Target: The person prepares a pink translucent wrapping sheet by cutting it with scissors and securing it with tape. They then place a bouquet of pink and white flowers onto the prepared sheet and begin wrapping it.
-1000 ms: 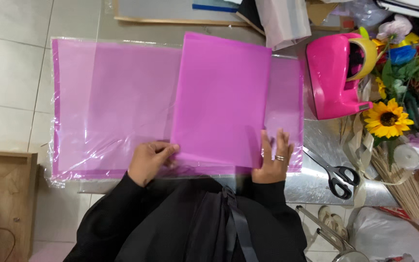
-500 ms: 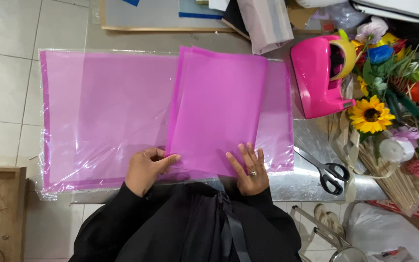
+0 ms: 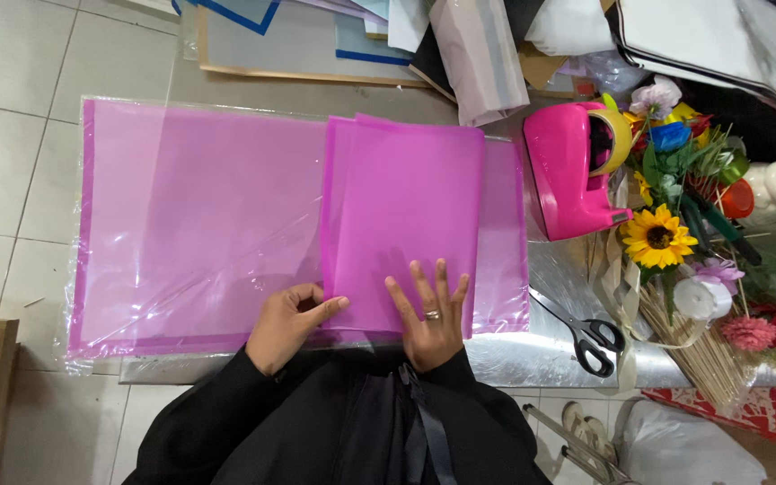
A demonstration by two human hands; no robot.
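head view, looking straight down. landmark = the folded pink sheet (image 3: 406,216), a darker, doubled pink panel lying on top of the big pink wrapping sheet (image 3: 199,216), over its right part. the big sheet is spread flat inside a clear plastic cover, on a silvery mat (image 3: 532,355) that shows below and right of the folded sheet.

right hand (image 3: 430,319) lies flat, palm down, on the bottom edge of the folded sheet, fingers spread wide and straight, ring on one finger. it presses only, nothing closed in it. left hand (image 3: 287,321) is at the folded sheet's bottom-left corner, fingers curled with the tips touching that corner; cannot tell if it actually pinches the edge or just rests on it.

right of the folded sheet, just past the big sheet's edge: pink tape dispenser (image 3: 572,180), standing upright. below-right of the folded sheet: black-handled scissors (image 3: 586,337) on the mat, blades closed. further right: a sunflower (image 3: 657,238) among mixed artificial flowers, and a bundle of wooden sticks (image 3: 693,346). above the folded sheet: a flat wooden-edged board (image 3: 280,45) with blue tape and a pile of papers. black sleeves fill the bottom of the frame.
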